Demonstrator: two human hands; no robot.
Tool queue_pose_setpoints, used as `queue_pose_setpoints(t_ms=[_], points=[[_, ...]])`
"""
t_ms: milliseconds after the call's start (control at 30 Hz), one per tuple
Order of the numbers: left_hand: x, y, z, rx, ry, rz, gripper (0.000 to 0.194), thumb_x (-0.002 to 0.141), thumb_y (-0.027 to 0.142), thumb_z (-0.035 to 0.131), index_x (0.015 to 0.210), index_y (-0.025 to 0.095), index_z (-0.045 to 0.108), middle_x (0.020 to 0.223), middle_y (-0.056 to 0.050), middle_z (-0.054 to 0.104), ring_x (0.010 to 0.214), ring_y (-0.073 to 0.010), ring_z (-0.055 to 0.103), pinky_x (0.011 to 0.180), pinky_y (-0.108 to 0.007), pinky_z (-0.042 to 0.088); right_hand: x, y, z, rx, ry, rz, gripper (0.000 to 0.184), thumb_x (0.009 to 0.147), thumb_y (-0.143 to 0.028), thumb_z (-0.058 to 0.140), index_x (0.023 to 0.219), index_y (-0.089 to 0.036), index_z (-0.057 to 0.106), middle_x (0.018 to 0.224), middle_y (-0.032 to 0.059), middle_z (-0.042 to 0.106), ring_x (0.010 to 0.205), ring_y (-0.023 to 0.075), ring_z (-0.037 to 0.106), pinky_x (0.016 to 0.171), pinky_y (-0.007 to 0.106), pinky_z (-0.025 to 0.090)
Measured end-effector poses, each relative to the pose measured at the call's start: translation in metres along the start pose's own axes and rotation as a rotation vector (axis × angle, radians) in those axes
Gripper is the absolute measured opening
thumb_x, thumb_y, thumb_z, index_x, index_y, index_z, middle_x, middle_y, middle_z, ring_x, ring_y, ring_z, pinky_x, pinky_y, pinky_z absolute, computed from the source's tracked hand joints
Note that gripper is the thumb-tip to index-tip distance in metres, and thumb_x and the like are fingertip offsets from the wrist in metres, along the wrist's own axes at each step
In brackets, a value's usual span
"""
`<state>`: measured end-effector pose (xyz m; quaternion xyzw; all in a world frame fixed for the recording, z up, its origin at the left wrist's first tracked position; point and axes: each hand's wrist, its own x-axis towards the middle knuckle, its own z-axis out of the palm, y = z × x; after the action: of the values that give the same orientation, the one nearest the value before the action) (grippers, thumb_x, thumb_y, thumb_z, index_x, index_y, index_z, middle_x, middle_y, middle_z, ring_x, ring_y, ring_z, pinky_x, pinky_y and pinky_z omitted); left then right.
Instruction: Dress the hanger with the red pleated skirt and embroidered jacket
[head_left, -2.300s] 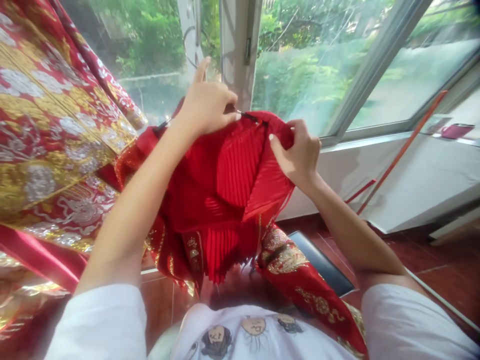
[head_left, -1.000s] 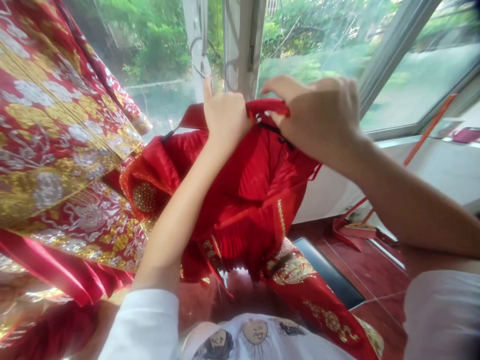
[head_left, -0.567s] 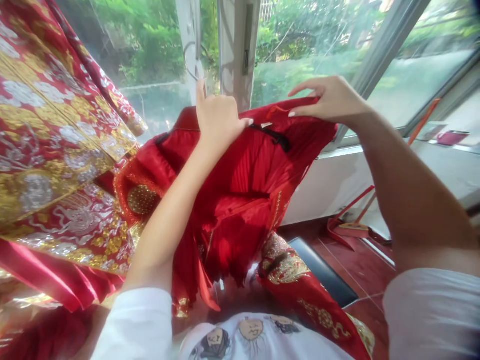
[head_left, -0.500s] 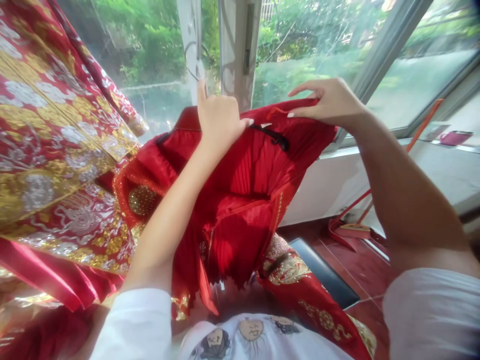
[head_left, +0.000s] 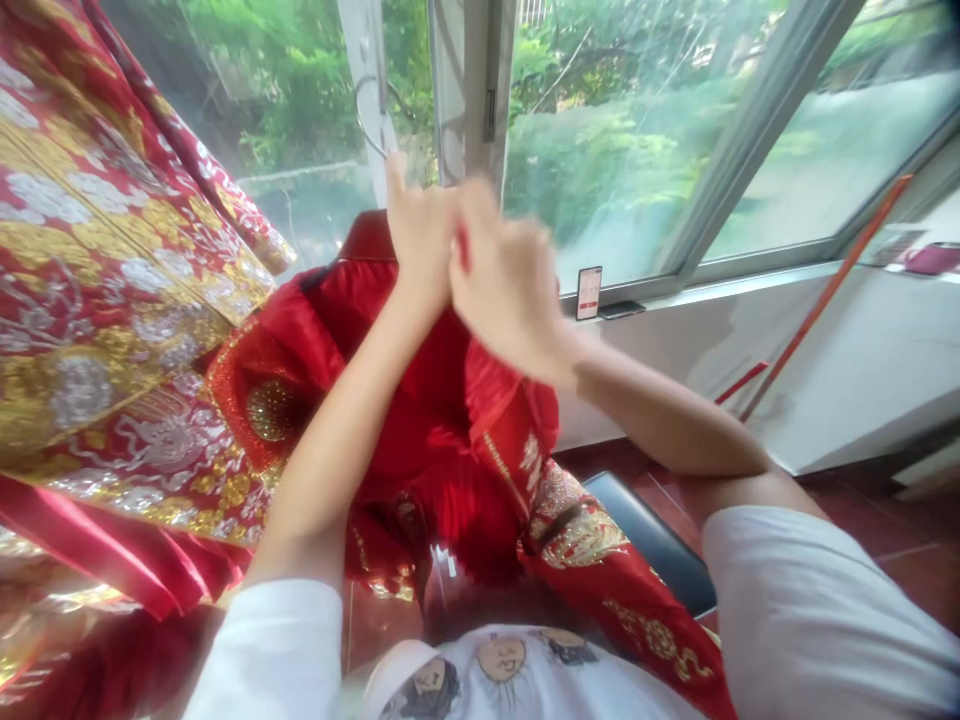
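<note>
The red garment [head_left: 431, 395] hangs below and in front of the window [head_left: 615, 150], its folds reaching down towards the floor. Both hands meet at its top edge: the left hand [head_left: 424, 235] has its forefinger raised near a wire ring [head_left: 361, 115] and its other fingers curled, while the right hand [head_left: 510, 285] is bunched up against it, a scrap of red showing between them. Whether either really pinches the cloth, I cannot tell.

With so much loose weight hanging under one small area, the cloth could slide out if the fingers are only lightly closed. The thin pleats could crease or catch where the hands crowd together. A wide swing of the right elbow might knock the phone [head_left: 589, 292] standing on the window's sill.

The right hand is blurred, both palms are hidden, and the embroidered robe [head_left: 112, 250], left of the window, is cut off.
</note>
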<state>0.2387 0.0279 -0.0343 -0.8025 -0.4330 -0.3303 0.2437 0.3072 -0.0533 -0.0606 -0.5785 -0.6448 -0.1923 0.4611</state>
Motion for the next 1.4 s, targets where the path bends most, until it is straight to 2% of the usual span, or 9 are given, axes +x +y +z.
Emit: queue_pose_setpoints(t_ms=[167,267,433,500,633,933,1100,1267,1400], points=[[-0.004,-0.003,-0.003,0.092,0.012,0.042,0.054,0.082,0.01,0.028,0.117,0.025,0.066,0.079,-0.006,0.071,0.087,-0.0284,0.064,0.118,-0.044,0.013,-0.072,0.004,0.049,-0.1,-0.299,-0.068,0.03,0.092,-0.009,0.031,0.108,-0.014,0.056,0.091,0.0115,0.063,0.08,0.0219,0.061,0.068,0.031,0.049],[-0.008,-0.007,-0.009,-0.035,-0.064,0.101,0.049,0.078,0.021,0.038,0.113,0.04,0.066,0.089,-0.002,0.072,0.1,-0.0319,0.059,0.118,-0.049,0.006,-0.09,0.022,0.047,0.045,-0.363,-0.099,0.025,0.094,-0.022,0.04,0.115,-0.015,0.054,0.099,0.0124,0.064,0.08,0.0219,0.063,0.067,0.032,0.05],[-0.01,-0.01,-0.013,-0.263,-0.146,0.054,0.04,0.072,0.035,0.041,0.096,0.044,0.072,0.097,-0.005,0.071,0.116,-0.0384,0.048,0.112,-0.062,0.006,-0.075,0.092,0.022,0.168,0.31,0.167,0.027,0.094,-0.037,0.04,0.108,-0.02,0.056,0.09,0.0065,0.063,0.078,0.0164,0.062,0.071,0.031,0.051],[-0.009,-0.009,-0.012,-0.289,-0.146,0.03,0.04,0.07,0.035,0.042,0.094,0.042,0.073,0.097,-0.006,0.07,0.118,-0.0387,0.047,0.111,-0.064,0.006,-0.068,0.124,0.019,0.174,0.394,0.266,0.024,0.092,-0.035,0.042,0.095,-0.019,0.059,0.083,0.0057,0.062,0.075,0.0158,0.06,0.068,0.03,0.05],[-0.008,-0.007,-0.009,-0.326,-0.134,0.018,0.037,0.07,0.034,0.042,0.089,0.039,0.073,0.096,-0.008,0.068,0.116,-0.038,0.047,0.11,-0.064,0.01,-0.067,0.158,0.032,0.341,0.142,0.323,0.024,0.084,-0.041,0.056,0.084,-0.017,0.06,0.078,0.0033,0.062,0.069,0.0124,0.056,0.065,0.025,0.046],[-0.009,-0.009,-0.009,-0.254,-0.097,0.076,0.032,0.073,0.029,0.044,0.088,0.033,0.071,0.089,-0.009,0.067,0.111,-0.0353,0.048,0.105,-0.067,0.019,-0.081,0.149,0.022,0.938,-0.261,0.415,0.056,0.071,-0.075,0.059,0.08,-0.02,0.052,0.071,0.0001,0.054,0.061,0.0105,0.048,0.055,0.022,0.042],[-0.01,-0.007,-0.013,-0.012,-0.069,0.153,0.037,0.077,0.022,0.039,0.089,0.033,0.073,0.09,-0.009,0.068,0.102,-0.0347,0.055,0.106,-0.068,0.02,-0.085,0.14,0.01,0.693,-0.399,0.308,0.056,0.076,-0.067,0.059,0.06,-0.017,0.041,0.055,-0.0021,0.038,0.05,0.0068,0.034,0.046,0.021,0.027],[-0.011,-0.008,-0.014,0.034,-0.078,0.158,0.039,0.078,0.019,0.038,0.091,0.032,0.073,0.091,-0.009,0.069,0.096,-0.0345,0.058,0.103,-0.069,0.025,-0.053,0.143,0.005,0.368,0.202,0.27,0.031,0.089,-0.043,0.05,0.074,-0.017,0.056,0.068,0.0019,0.054,0.061,0.0098,0.049,0.058,0.023,0.04],[-0.01,-0.01,-0.013,-0.037,-0.089,0.13,0.036,0.077,0.022,0.042,0.092,0.031,0.073,0.093,-0.01,0.069,0.1,-0.0338,0.058,0.103,-0.067,0.028,-0.033,0.109,0.008,0.185,0.223,0.121,0.017,0.087,-0.033,0.053,0.087,-0.018,0.06,0.084,0.0053,0.059,0.074,0.0138,0.055,0.074,0.03,0.047]])
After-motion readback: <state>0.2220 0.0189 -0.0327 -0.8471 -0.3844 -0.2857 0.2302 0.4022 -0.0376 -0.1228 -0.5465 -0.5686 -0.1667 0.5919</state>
